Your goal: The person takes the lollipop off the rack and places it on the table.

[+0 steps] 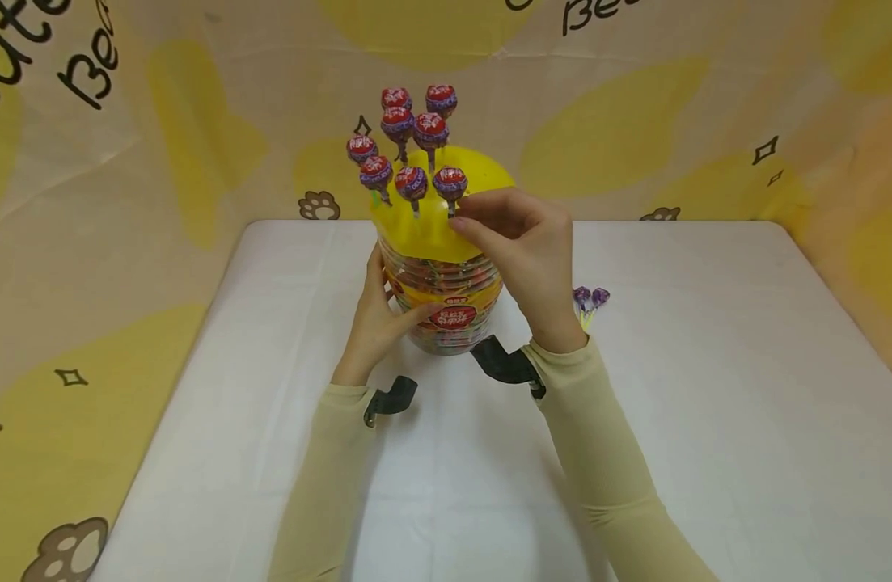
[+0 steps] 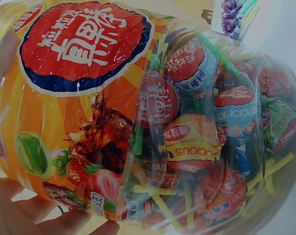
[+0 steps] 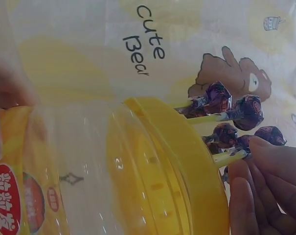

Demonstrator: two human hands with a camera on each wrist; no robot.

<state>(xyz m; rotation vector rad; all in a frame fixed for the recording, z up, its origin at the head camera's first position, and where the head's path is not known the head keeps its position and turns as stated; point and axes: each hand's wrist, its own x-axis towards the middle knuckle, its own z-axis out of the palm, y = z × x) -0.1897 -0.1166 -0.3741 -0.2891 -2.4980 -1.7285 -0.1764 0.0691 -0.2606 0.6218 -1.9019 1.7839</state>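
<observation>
A clear plastic candy jar (image 1: 456, 283) stands on the table, lollipops in mixed wrappers (image 2: 192, 142) showing through its wall. My left hand (image 1: 376, 323) grips its left side, thumb across the front label. Several purple-and-red lollipops (image 1: 412, 184) stick up out of the yellow lid (image 1: 446, 234). At the lid's front right, my right hand (image 1: 536, 250) pinches one lollipop (image 1: 450, 183) just below its candy head, between thumb and forefinger. In the right wrist view, a yellow stick (image 3: 231, 157) runs from the lid to those fingertips.
Loose purple lollipops (image 1: 591, 297) with yellow and green sticks lie on the white table (image 1: 708, 404), right of the jar and partly behind my right wrist. A patterned yellow-and-cream cloth (image 1: 635, 121) hangs behind the table. Black mounts (image 1: 504, 361) jut from both wrists.
</observation>
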